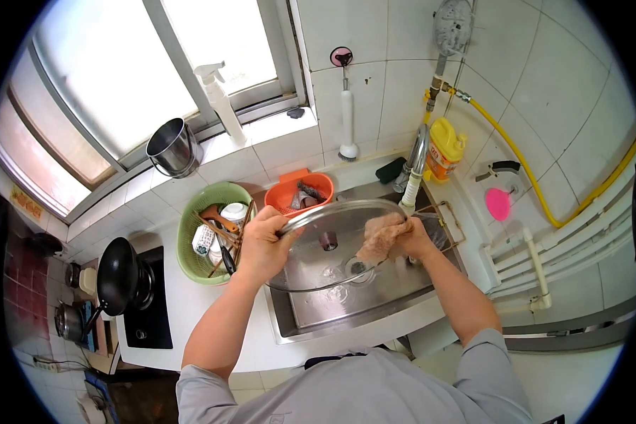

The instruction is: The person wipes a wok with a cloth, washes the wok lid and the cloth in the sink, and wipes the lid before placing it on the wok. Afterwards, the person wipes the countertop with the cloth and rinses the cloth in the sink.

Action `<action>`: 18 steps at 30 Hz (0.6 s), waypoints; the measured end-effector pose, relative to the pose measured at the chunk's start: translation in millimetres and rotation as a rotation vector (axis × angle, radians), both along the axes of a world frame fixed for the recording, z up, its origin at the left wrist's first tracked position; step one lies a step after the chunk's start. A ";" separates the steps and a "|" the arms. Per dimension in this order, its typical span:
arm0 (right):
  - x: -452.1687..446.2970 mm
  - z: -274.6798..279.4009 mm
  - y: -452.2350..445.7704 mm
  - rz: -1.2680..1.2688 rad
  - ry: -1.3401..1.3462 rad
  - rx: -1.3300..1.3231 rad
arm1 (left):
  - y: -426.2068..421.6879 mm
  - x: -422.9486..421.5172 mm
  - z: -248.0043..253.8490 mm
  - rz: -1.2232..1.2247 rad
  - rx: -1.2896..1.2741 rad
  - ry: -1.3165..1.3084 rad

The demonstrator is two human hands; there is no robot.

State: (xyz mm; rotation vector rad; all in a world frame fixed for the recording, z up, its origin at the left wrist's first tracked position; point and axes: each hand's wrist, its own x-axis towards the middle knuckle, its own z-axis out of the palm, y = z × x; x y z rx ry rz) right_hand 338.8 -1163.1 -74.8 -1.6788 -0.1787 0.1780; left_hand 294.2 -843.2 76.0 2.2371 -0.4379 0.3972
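Left hand: the left hand (265, 237) grasps the rim of a clear glass lid (307, 247), thumb over the metal edge.
Right hand: the right hand (415, 239) is closed on a pinkish-brown cloth (381, 237), which lies against the lid's right side.
Lid: held tilted above the sink (311, 307), between the two hands; the drain and steel floor show through the glass, and a dark knob sits near its middle.
Lid's margins: in this view the far rim passes just beside the orange basin (286, 181) and just short of the faucet (417, 159); the near rim stands well back from the sink's front edge, with open steel between.
Sink's right edge: a brown wire rack (454, 225) stands here, near the right hand.
Sink's far edge: the faucet, a dark sponge (389, 170) and a yellow jug (444, 150) line the corner by the wall.
Sink's left side: a green basket (184, 247) of dishes and utensils stands on the counter (194, 305), close to the left hand; this is the tighter side.
Counter's front edge: a white strip runs between the sink and the person's grey shirt.
Counter's left end: a black wok (116, 275) sits over the cooktop (159, 328), well apart from the lid.
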 end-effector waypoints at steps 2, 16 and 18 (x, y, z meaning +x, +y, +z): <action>1.1 -14.6 -1.2 -0.079 -0.036 0.133 | 4.7 2.2 4.2 0.024 -0.069 -0.021; -2.1 -32.1 81.4 0.039 0.322 1.287 | 2.6 11.8 -14.9 0.250 -1.209 0.045; -15.8 -11.7 92.8 0.093 0.364 1.348 | -8.7 5.5 -26.6 0.218 -1.315 0.065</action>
